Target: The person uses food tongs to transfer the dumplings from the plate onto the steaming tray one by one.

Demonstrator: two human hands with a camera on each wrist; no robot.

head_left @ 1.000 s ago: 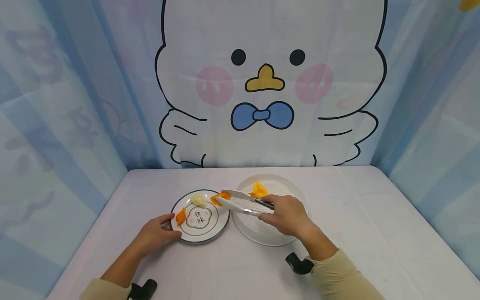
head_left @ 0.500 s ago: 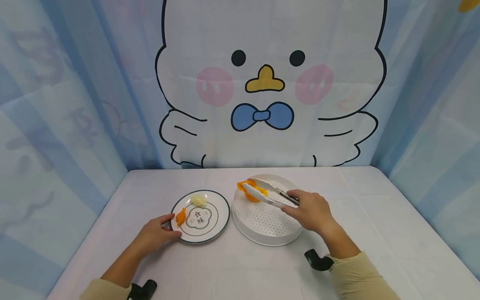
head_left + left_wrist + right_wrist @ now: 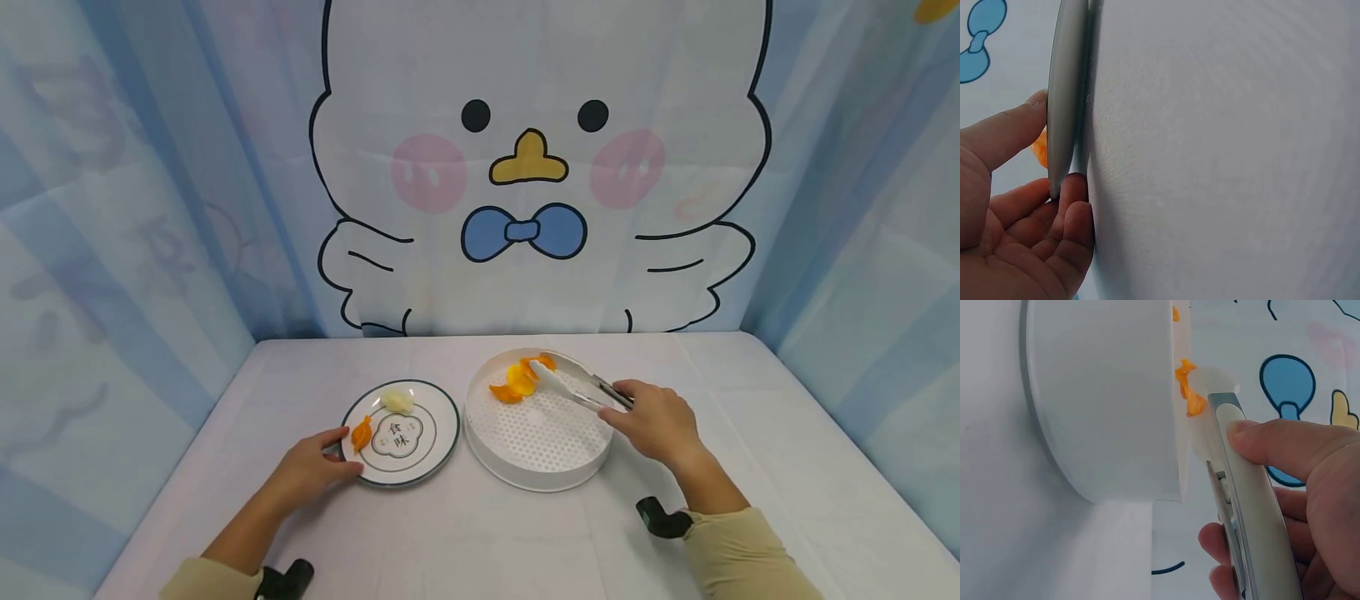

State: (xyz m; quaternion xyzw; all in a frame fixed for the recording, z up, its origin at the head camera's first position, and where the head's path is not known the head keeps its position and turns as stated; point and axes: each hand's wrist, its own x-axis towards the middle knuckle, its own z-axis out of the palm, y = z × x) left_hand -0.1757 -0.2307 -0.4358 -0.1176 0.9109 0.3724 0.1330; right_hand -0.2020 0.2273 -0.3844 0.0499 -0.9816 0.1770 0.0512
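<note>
My left hand (image 3: 311, 473) holds the left edge of a white plate (image 3: 416, 465) with a dark rim. In the left wrist view the thumb lies on the plate's rim and several fingers are tucked at its underside. On the plate lie an orange dumpling-like piece (image 3: 362, 433) and a pale yellow piece (image 3: 397, 402). My right hand (image 3: 662, 423) grips metal tongs (image 3: 1250, 487) with white tips, over a round white steamer tray (image 3: 536, 482) with a perforated base. At the tips is an orange piece (image 3: 548, 362), beside a yellow piece (image 3: 521, 380) and another orange piece (image 3: 506, 394).
Plate and tray stand side by side on a white-covered table (image 3: 465, 542). Behind rises a curtain (image 3: 540, 292) printed with a cartoon bird, and more blue curtain hangs at both sides. A black wrist device (image 3: 663, 518) sits at the right sleeve.
My right hand has moved right with the tongs, carrying an orange piece from above the plate's right rim to the far side of the steamer tray. My left hand stays on the plate.
</note>
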